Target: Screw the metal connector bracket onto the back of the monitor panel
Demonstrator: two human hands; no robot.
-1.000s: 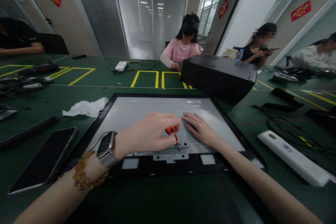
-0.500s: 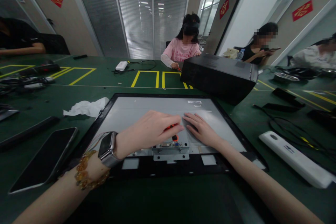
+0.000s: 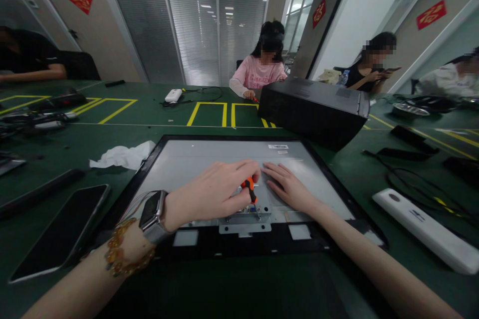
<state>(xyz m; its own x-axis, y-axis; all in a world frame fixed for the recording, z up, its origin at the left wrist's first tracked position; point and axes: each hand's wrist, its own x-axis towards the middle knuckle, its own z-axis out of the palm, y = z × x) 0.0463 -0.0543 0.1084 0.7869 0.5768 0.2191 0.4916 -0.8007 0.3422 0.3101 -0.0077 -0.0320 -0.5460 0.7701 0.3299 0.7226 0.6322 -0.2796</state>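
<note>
My left hand (image 3: 220, 187), with a watch and a beaded bracelet at the wrist, is closed around the orange-and-black handle of a screwdriver (image 3: 250, 190). The screwdriver's shaft points down toward a metal bracket (image 3: 245, 224) near the front edge of a flat display panel (image 3: 179, 159); I cannot tell whether its tip sits in a screw. Flat on the panel's grey back, to the right of the screwdriver, lies my right hand (image 3: 288, 187), fingers stretched out and holding nothing. A black frame borders the panel, which rests on the green table.
Left of the panel are a phone (image 3: 62, 229), a black bar (image 3: 41, 192) and a crumpled tissue (image 3: 123, 155). A white device (image 3: 422, 229) and cables lie to the right. Behind the panel stands a large black casing (image 3: 312, 109), with a person (image 3: 258, 72) seated beyond it.
My left hand has changed its grip, with thumb and fingers opened a little, so more of the screwdriver's handle shows. My right hand stays flat on the panel.
</note>
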